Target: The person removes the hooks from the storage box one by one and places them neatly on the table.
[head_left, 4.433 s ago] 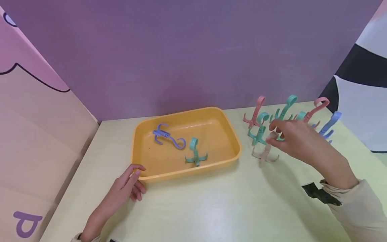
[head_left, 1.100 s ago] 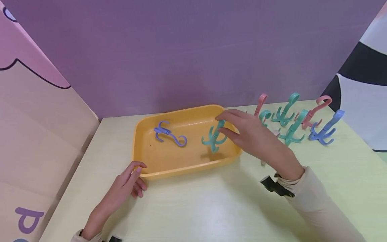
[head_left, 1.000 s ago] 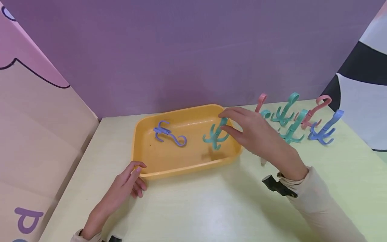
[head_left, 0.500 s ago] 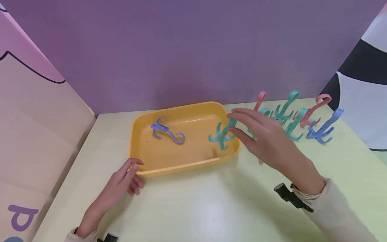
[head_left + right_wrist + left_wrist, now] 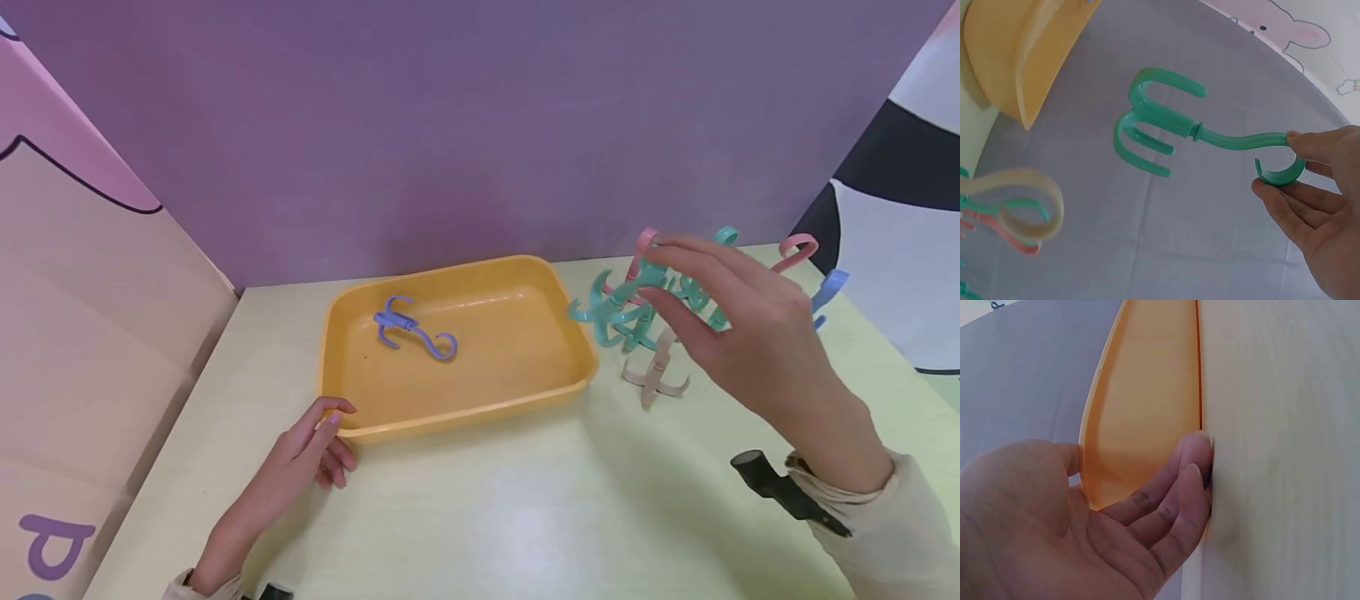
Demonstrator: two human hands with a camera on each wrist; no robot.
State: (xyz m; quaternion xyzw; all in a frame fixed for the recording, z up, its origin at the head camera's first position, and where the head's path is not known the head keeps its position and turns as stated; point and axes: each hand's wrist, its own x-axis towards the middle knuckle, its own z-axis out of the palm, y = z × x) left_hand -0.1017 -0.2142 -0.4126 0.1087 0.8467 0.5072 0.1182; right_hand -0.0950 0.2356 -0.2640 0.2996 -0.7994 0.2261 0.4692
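My right hand [image 5: 757, 333] pinches the curled end of a green swivel hanger hook [image 5: 1163, 119] between thumb and fingers. Its several prongs point away from the hand, and it hangs in the air just right of the yellow tray [image 5: 457, 414], overlapping other hooks in the head view. Inside the tray lies a purple-blue hanger hook [image 5: 405, 323] on its side. My left hand [image 5: 300, 454] holds the tray's near-left corner, with fingers curled around the wall in the left wrist view. A beige hook [image 5: 654, 379] stands on the table below the right hand.
More hooks stand at the table's back right, partly hidden by the right hand: pink hooks [image 5: 797, 248], green hooks [image 5: 725, 236] and a blue hook [image 5: 829, 290]. A purple cloth wall [image 5: 480, 133] rises behind the table [image 5: 525, 517].
My right hand, first by the beige hook, has since picked the green hook up from the tray. It has carried it right, past the rim. The left hand stays at the corner.
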